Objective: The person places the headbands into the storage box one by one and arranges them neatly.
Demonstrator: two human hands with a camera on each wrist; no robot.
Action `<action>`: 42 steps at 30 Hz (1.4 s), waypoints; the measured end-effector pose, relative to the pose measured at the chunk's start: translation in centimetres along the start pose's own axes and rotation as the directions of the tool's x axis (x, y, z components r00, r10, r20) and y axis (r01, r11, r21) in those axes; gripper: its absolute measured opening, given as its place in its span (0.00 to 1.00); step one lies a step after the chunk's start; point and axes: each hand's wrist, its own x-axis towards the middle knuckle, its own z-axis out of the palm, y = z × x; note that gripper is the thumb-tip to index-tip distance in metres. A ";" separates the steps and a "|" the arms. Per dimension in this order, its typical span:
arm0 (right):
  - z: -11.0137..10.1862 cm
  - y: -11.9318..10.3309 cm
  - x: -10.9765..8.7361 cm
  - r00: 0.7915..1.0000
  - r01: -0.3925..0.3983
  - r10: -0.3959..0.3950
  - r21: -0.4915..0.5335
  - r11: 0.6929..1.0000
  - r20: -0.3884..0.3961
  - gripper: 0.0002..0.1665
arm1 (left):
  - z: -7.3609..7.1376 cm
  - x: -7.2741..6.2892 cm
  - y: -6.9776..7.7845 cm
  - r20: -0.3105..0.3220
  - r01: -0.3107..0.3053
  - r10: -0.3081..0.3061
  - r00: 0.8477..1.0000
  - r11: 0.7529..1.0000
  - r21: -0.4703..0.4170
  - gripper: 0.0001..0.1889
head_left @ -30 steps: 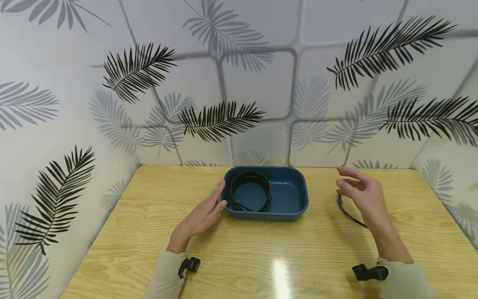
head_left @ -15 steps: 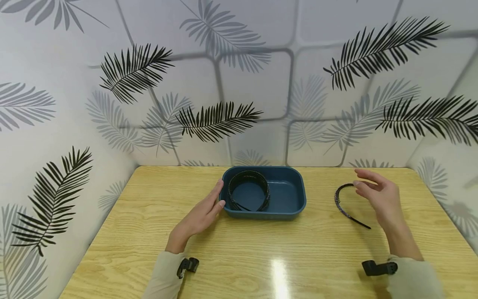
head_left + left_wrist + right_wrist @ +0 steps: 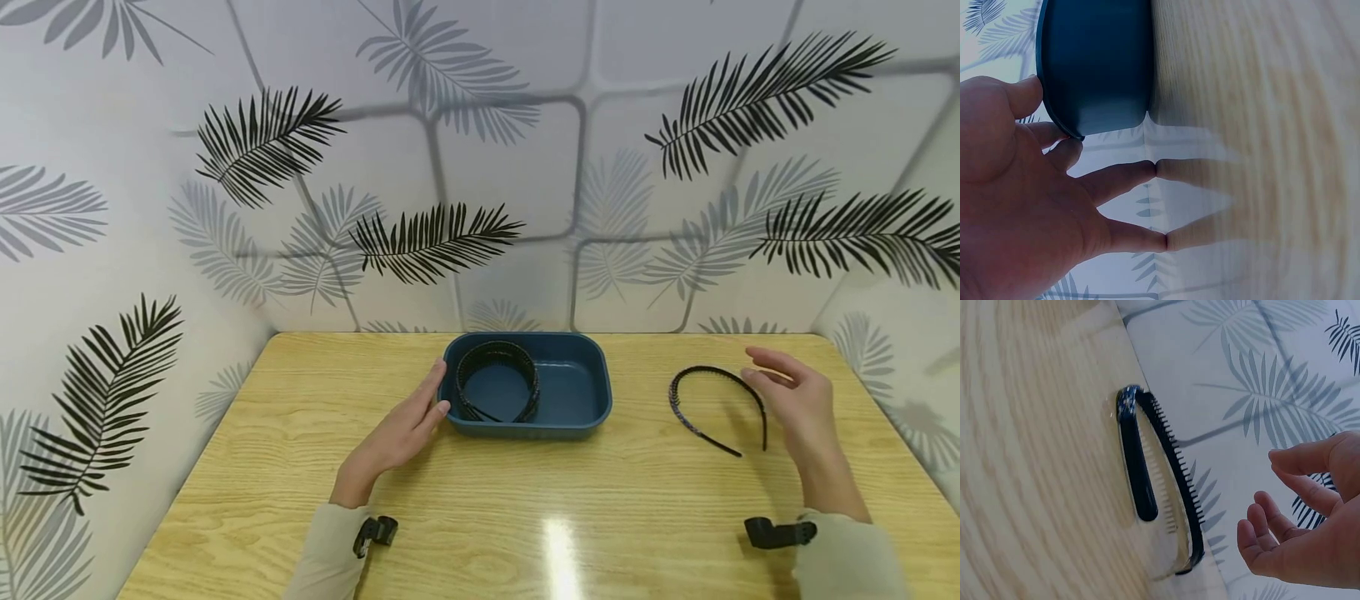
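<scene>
A dark blue rectangular box (image 3: 570,392) stands on the table near the wall. Inside its left part lie dark headbands (image 3: 533,400) nested in a ring; how many cannot be told. My left hand (image 3: 397,435) touches the box's left end, its thumb and nearer fingers at the rim (image 3: 1043,94) and the other fingers spread straight down to the tabletop. To the right of the box, a black toothed headband (image 3: 682,419) with a patterned stretch lies on the table. My right hand (image 3: 806,412) hovers just right of it, fingers loosely bent, apart from it and holding nothing.
The pale wooden table (image 3: 465,517) meets a leaf-patterned wall covering (image 3: 525,283) at its back edge. Wood surface lies between the box and the loose headband. A black camera mount is strapped at each wrist.
My right hand has moved right, away from the headband, which now shows whole on the table. My left hand has stayed at the box.
</scene>
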 end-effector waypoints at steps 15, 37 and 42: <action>-1.7 2.5 0.5 0.995 -0.078 0.088 -0.191 0.978 0.042 0.16 | 0.0 0.0 0.2 0.004 0.006 -0.006 1.000 1.000 -0.003 0.34; -2.2 3.8 1.0 0.988 -0.034 0.090 -0.387 0.922 0.127 0.23 | 0.1 0.0 -0.2 0.004 0.008 -0.008 1.000 1.000 -0.006 0.34; -2.2 3.9 1.0 0.987 -0.027 0.095 -0.437 0.899 0.133 0.25 | 0.0 -0.1 -0.2 0.003 0.003 -0.003 1.000 1.000 0.000 0.34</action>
